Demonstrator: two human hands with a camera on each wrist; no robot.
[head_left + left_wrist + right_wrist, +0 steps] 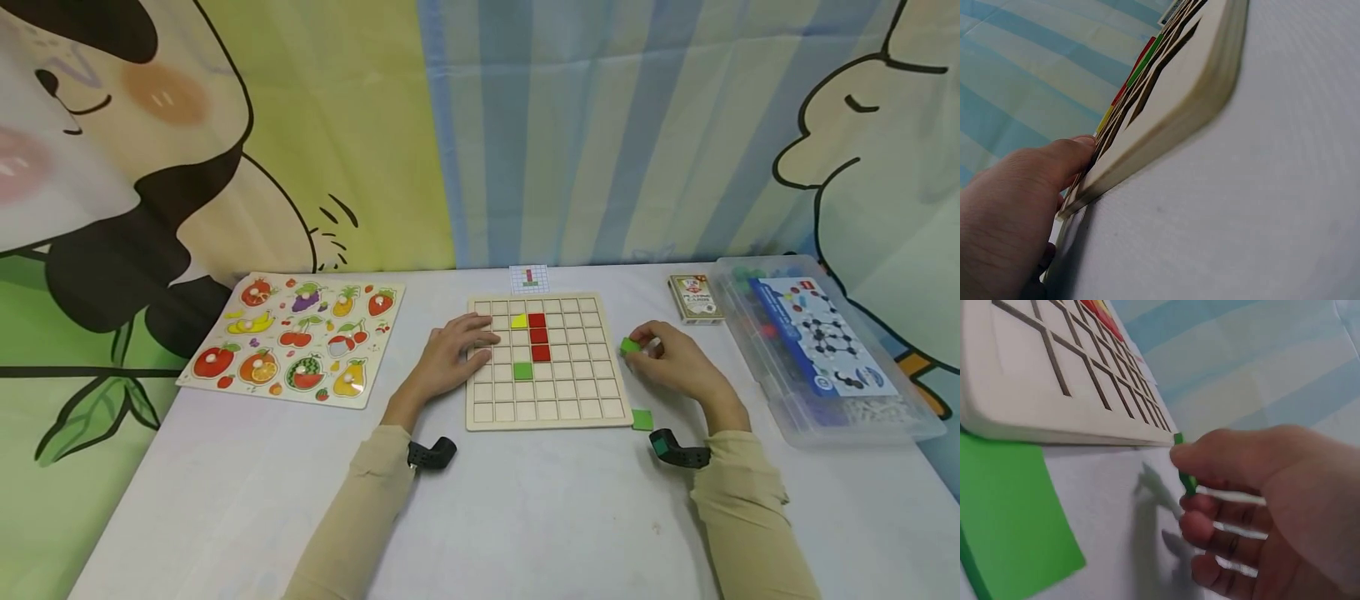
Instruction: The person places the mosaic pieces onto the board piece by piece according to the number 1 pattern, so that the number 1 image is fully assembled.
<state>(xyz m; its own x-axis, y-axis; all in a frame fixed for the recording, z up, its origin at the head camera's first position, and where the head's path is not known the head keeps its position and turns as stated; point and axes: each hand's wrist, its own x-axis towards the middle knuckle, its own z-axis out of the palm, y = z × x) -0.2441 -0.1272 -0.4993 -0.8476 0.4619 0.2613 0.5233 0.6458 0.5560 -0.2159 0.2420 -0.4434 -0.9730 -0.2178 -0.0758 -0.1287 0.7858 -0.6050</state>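
Note:
A wooden grid board (573, 408) lies flat on the white table. Three red square tiles (539, 335) stand in a column on it, with a yellow tile (518, 321) at their upper left and a green tile (522, 371) lower down. My left hand (453, 354) rests on the board's left edge, fingers spread over the outer squares. Beyond the right edge, my right hand (671, 358) pinches a green square tile (1185, 480) between thumb and fingers. Another green tile (1016, 515) lies by the board's lower right corner.
A small pattern card (529, 279) lies behind the board. To the left is a fruit puzzle board (281, 333). A playing-card box (695, 298) and a clear plastic case (765, 367) with a blue-and-white booklet sit at the right. A striped curtain hangs behind the table.

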